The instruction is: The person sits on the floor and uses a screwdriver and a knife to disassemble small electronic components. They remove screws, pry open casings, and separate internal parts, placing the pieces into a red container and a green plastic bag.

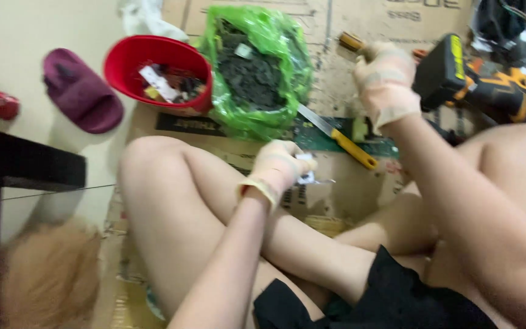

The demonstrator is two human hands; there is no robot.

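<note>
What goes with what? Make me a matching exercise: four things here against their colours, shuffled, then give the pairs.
Things:
1. bowl
2. plastic bag
3. slipper
4. knife handle

Colours:
A. yellow
B. dark purple
C. red
D. green

Pairs: 1-C, 2-D, 3-B, 4-A

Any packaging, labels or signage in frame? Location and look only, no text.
Green plastic bag: top centre beside the red bowl, crumpled, open, dark contents.
Flattened cardboard boxes: brown with dark print, covering the floor under everything.
Yellow label: narrow strip on the black power tool, top right.
</note>
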